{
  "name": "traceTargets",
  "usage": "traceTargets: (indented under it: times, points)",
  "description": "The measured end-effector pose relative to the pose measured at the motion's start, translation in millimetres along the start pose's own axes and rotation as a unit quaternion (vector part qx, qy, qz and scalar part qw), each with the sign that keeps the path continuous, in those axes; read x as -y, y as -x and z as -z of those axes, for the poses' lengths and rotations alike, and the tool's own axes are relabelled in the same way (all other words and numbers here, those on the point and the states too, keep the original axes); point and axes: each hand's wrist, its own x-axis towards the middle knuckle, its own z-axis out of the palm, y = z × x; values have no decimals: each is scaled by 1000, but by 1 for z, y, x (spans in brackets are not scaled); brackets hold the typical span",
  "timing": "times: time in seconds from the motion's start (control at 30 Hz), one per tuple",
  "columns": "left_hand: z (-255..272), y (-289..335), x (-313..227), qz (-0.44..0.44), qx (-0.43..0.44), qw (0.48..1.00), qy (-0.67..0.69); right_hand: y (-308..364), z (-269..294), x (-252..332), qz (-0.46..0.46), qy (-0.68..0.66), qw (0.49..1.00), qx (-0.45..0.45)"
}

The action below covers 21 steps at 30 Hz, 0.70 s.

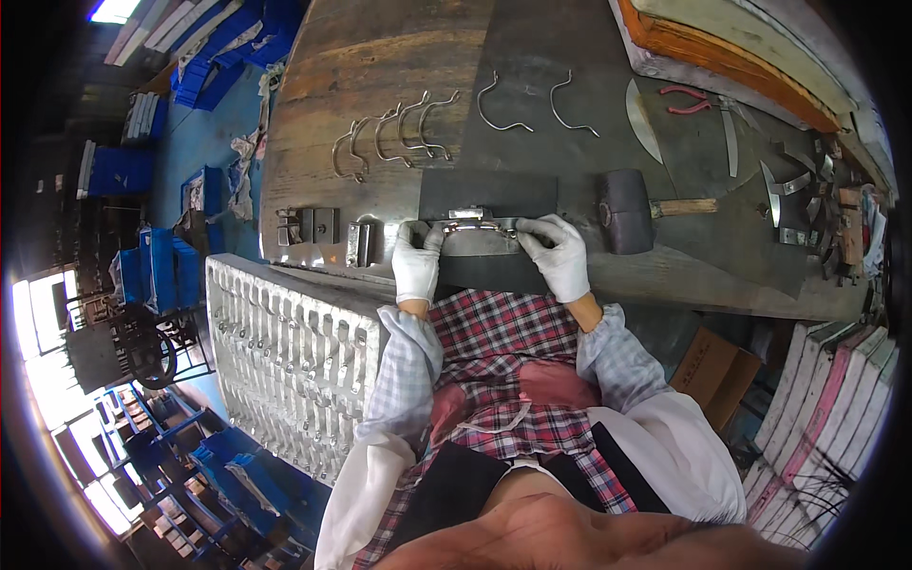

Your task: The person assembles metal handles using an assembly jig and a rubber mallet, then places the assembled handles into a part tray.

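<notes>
A curved shiny metal piece (483, 226) lies crosswise at the table's near edge, pinched at its two ends. The gloved fingers of my left hand (416, 264) are closed on its left end. With thumb and fingers together, my right hand (559, 255), also in a white glove, grips the right end. Just behind the piece is a small metal block (465, 214), and a flat metal plate (483, 244) shows in front of it. All of this rests on a dark mat (532, 190). The exact contact between piece and block is too small to tell.
Several bent metal rods (404, 133) lie further back. A black-headed mallet (627, 211) is at the right, with red-handled pliers (686, 100) and loose metal parts (798, 190) beyond. Small metal blocks (359, 244) sit left. A tray of metal pieces (214, 285) stands below left.
</notes>
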Motion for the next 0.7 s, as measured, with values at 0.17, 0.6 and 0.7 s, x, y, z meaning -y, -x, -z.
traceTargets:
  times: [0.17, 0.6, 0.7]
  points:
    - [-3, 7, 3, -16, -45, 997, -64, -11, -1, 42, -120, -101, 987, 47]
    - [23, 69, -45, -229, 107, 935, -248, -3, 148, -39, 4, 482, 876, -25]
    - [-4, 57, -34, -170, 126, 951, -225, 3, 109, 17, -285, 83, 952, 76]
